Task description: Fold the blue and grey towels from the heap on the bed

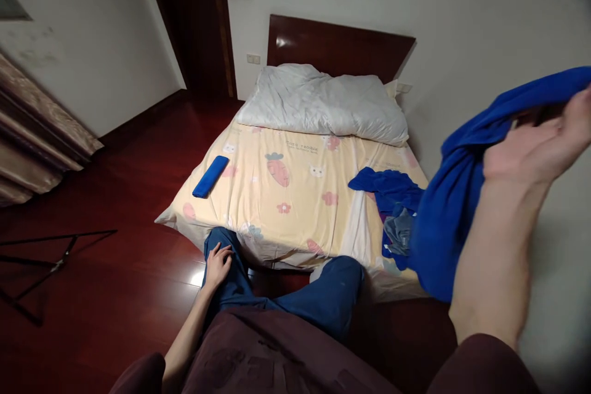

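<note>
Blue cloth (438, 234) hung at our right hand (538, 141), by the right side of the bed (258, 197), its long axis slanting from upper right to lower left. That hand's fingers ran past the edge of view, so we could not tell their closure; our left hand (218, 265) lay on the thigh, fingers loosely spread, empty. We judged one folded bundle (211, 176) done, its long axis running obliquely toward the headboard (337, 43); the hanging cloth and a loose clothes pile (392, 197) remained.

cloth (210, 176): on bed (252, 197), left | clothes pile (390, 189): on bed, right | quilt (323, 103): far end, before headboard (339, 46)
</note>
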`<move>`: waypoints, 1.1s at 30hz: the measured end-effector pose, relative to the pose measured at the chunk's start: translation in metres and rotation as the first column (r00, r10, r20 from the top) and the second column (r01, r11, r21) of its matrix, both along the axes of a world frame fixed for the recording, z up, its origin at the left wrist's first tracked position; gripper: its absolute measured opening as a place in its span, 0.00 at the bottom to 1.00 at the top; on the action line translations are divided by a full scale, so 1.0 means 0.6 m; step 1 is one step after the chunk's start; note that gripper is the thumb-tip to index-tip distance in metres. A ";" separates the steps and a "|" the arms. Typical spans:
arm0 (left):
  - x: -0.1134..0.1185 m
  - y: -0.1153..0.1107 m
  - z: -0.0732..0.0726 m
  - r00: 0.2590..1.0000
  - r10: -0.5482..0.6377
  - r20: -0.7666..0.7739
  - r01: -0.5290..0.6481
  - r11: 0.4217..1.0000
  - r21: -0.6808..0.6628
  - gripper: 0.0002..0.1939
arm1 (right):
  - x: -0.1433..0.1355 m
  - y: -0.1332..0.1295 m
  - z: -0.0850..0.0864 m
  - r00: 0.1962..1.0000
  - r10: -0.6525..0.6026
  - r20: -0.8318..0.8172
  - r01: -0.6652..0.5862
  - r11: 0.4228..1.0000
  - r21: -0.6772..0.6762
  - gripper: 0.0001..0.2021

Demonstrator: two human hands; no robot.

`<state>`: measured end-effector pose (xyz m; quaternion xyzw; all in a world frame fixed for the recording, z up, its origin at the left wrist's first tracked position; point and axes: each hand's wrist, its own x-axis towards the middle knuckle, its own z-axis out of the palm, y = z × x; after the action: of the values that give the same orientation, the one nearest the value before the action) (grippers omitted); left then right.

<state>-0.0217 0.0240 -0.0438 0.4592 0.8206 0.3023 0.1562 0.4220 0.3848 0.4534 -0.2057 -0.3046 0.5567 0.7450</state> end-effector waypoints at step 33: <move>0.268 0.299 0.328 0.681 -0.695 0.231 0.382 0.606 0.698 0.31 | -0.232 -0.170 -0.101 0.624 -0.124 0.772 -0.429 0.771 0.470 0.49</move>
<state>0.1393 0.2033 0.1533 0.6258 0.4288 0.5841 0.2885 0.2826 0.2830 0.3927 -0.1385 -0.7720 0.3490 0.5129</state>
